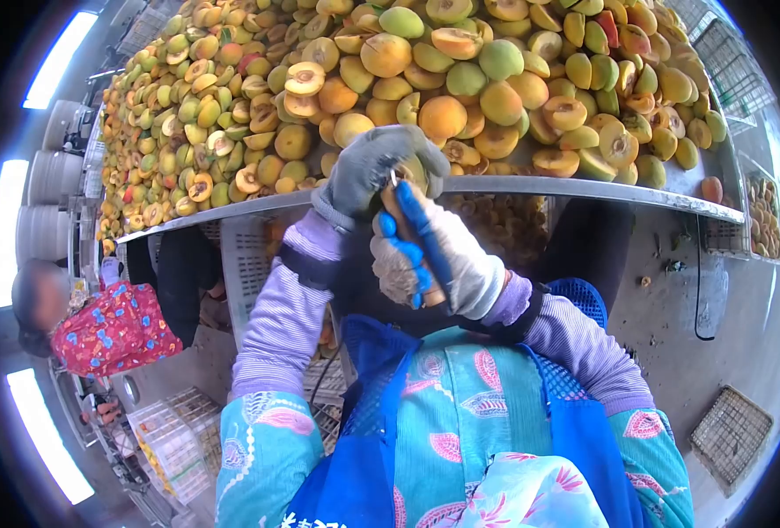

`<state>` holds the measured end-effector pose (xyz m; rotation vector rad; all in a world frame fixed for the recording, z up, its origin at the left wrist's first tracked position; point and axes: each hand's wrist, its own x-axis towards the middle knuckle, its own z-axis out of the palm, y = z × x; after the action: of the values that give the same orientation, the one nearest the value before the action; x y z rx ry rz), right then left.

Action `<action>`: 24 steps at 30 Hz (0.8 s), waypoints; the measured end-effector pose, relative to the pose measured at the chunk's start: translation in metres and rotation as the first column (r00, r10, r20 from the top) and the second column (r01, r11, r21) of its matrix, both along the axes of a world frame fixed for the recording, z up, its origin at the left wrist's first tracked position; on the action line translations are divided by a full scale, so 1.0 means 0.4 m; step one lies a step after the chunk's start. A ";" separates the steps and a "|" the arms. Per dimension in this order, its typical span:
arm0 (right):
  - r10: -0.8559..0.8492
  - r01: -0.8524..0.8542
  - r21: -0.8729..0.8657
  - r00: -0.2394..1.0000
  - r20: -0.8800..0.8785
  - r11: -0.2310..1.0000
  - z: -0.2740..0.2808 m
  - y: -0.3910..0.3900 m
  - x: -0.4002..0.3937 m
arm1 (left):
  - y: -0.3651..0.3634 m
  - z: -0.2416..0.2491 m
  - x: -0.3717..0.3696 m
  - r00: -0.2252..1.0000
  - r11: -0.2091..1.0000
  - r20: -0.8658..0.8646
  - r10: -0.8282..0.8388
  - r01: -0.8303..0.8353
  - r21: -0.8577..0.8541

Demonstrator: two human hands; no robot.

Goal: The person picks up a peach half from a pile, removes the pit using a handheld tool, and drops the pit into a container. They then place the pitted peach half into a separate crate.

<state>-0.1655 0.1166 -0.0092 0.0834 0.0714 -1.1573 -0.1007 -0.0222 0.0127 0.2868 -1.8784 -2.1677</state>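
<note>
Closest to my view is the blue apron (381, 458) over a turquoise patterned smock with pink leaves (460, 396), filling the bottom of the frame. Above it I see both arms in lilac ribbed sleeves (280, 321) meeting at the metal edge of the long sorting table (584, 187). The left hand (374, 167), in a grey knitted glove, is clenched around a yellow-green peach (415, 169), which sits just at the table's rim, mostly hidden by the fingers. The right hand (447, 260), in a pale glove with blue-coated fingers, grips a blue-handled pitting tool (418, 220) whose metal tip touches the fruit. Behind them the table is heaped with whole and halved yellow peaches (390, 79). At the far left a co-worker in a red flowered top (113, 330) stands beside the table, with white plastic crates (174, 444) below.
</note>
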 end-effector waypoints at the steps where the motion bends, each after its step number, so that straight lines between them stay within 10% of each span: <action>1: -0.008 0.018 -0.080 0.992 0.123 0.997 0.007 0.004 -0.003 | 0.021 -0.007 -0.005 1.000 1.000 0.003 -0.001 0.001 0.000; 3: 0.081 -0.055 -0.096 0.953 0.293 0.994 0.017 -0.003 -0.033 | 0.081 0.002 -0.004 0.944 0.733 -0.034 0.328 -0.232 0.640; 7: 0.078 -0.066 -0.066 0.974 0.210 0.996 0.056 0.069 -0.047 | 0.124 0.009 0.105 0.554 0.389 0.121 0.824 -0.708 0.589; 9: 0.020 -0.027 0.145 0.999 0.049 0.989 0.023 0.099 -0.097 | 0.026 -0.024 0.239 0.374 0.425 0.274 0.886 -0.892 -0.157; 10: 0.017 -0.015 0.222 1.000 -0.007 0.975 -0.071 0.116 -0.106 | 0.008 -0.008 0.229 0.378 0.426 0.263 0.888 -0.890 -0.162; 12: 0.148 -0.116 0.443 0.988 -0.038 0.889 -0.164 0.133 -0.094 | -0.018 0.014 0.207 0.561 -0.058 -0.147 0.814 -0.173 -0.983; 15: 0.163 -0.108 0.240 0.962 -0.220 0.965 -0.103 0.118 -0.087 | -0.073 0.001 0.093 0.837 -0.233 -0.130 0.532 -0.003 -0.972; 19: 0.061 0.196 0.269 0.692 -0.719 0.943 0.008 0.047 -0.088 | -0.175 0.003 0.055 0.930 0.121 0.097 0.354 0.057 -0.991; 21: -0.301 0.331 -0.350 -0.192 -0.934 0.876 0.011 0.009 -0.059 | -0.097 0.058 0.063 0.814 0.809 0.222 0.536 -0.421 -0.411; 23: -0.290 0.261 -0.348 -0.237 -0.927 0.900 0.010 -0.033 -0.052 | -0.067 0.028 0.083 0.787 0.826 0.260 0.559 -0.502 -0.256; 24: -0.287 0.199 -0.351 -0.292 -0.912 0.915 0.011 -0.054 -0.055 | -0.062 -0.018 0.097 0.817 0.565 0.023 0.576 -0.378 -0.734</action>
<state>-0.1874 0.0950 -0.0049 -1.0781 1.6663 -1.3591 -0.0619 -0.0470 0.0056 0.8397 -2.2582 -0.9692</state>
